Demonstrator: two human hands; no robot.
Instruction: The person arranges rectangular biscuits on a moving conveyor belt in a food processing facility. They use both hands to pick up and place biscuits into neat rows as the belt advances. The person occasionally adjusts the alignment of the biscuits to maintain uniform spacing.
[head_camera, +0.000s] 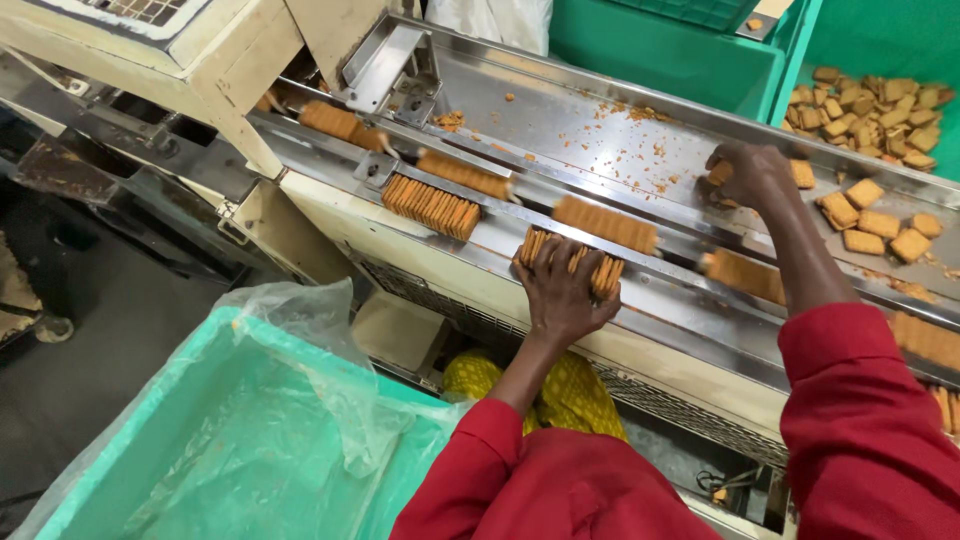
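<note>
My left hand (560, 285) lies palm down over a stack of square tan biscuits (603, 274) set on edge on the near steel ledge, fingers wrapped around the stack. My right hand (750, 172) reaches farther up onto the steel chute (560, 115), fingers closed around a few biscuits (803, 174). Both arms wear red sleeves. More biscuit stacks (432, 206) move in the channel between the two hands.
Loose biscuits (880, 225) lie on the chute at right; a heap fills a green bin (875, 105) behind. A teal crate lined with clear plastic (250, 440) stands at lower left. Cream machine housing (180, 50) sits upper left. Crumbs dot the steel.
</note>
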